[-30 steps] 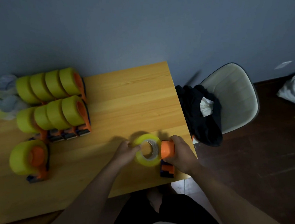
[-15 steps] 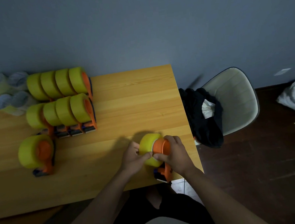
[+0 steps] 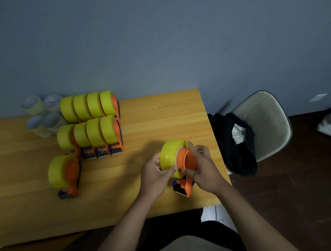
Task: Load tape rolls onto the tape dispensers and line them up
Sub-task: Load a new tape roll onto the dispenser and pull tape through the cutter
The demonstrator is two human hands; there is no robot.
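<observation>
on the wooden table, near its right edge, our left hand grips the yellow tape roll while our right hand clasps the orange dispenser it sits on; we read no writing.

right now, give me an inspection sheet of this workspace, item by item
surface: wooden table, bare at the right rear.
job's things: yellow tape roll held against an orange dispenser; eight loaded dispensers in two rows at left rear; one more loaded dispenser lying in front of them.
clutter: pale tape rolls at far left rear.
hands: left hand grips the roll; right hand grips the dispenser.
cables: nothing seen.
surroundings: grey wall; pale chair with dark cloth; dark floor.
</observation>
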